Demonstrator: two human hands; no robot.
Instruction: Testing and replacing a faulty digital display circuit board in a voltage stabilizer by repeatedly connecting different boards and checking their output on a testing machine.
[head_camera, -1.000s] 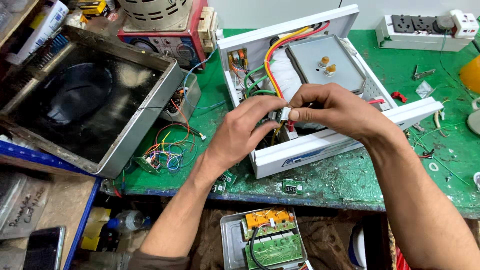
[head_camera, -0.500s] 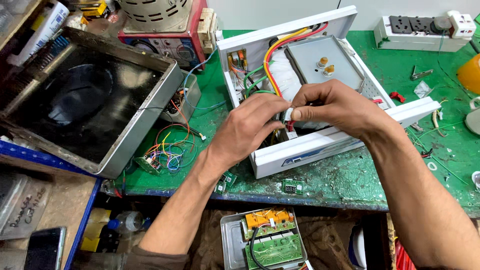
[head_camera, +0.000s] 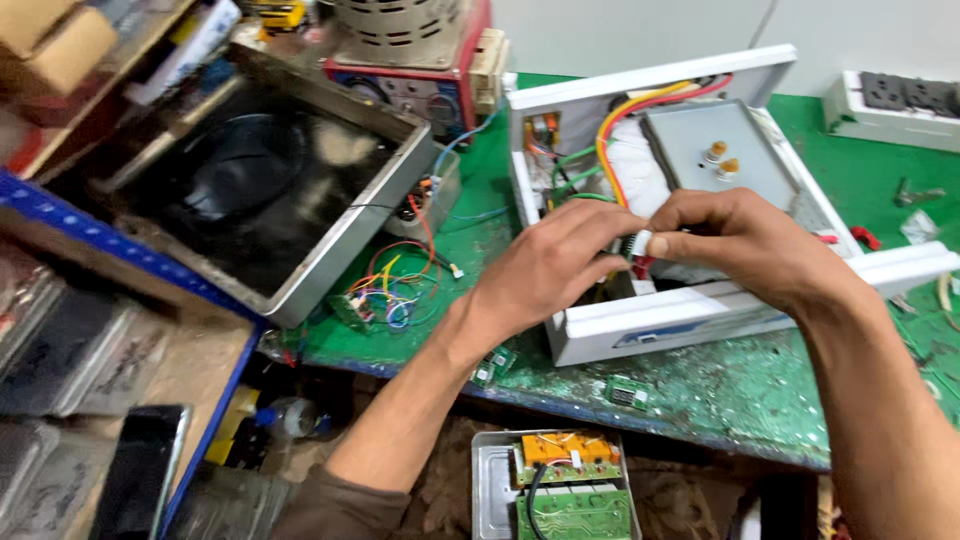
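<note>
White plastic connector, small and blocky, sits pinched between the fingertips of both hands above the front edge of the open white enclosure. Left hand: closed on the connector from the near side, fingers curled, wrist lying over the enclosure's front wall. Right hand: thumb and forefinger closed on the connector's other end, with short red leads hanging just below. Compared with the view a second ago, the connector has stayed at the same spot over the enclosure and both grips are unchanged; the hands have only drawn slightly closer together, so the work on the connector appears to be in mid-step rather than finished. Inside the enclosure: yellow and red cables curving past a grey metal block bearing two brass terminals. Green tabletop, worn and scratched, carries a loose bundle of coloured wires to the left, beside a shallow metal tray. White power strip lies at the far right.
</note>
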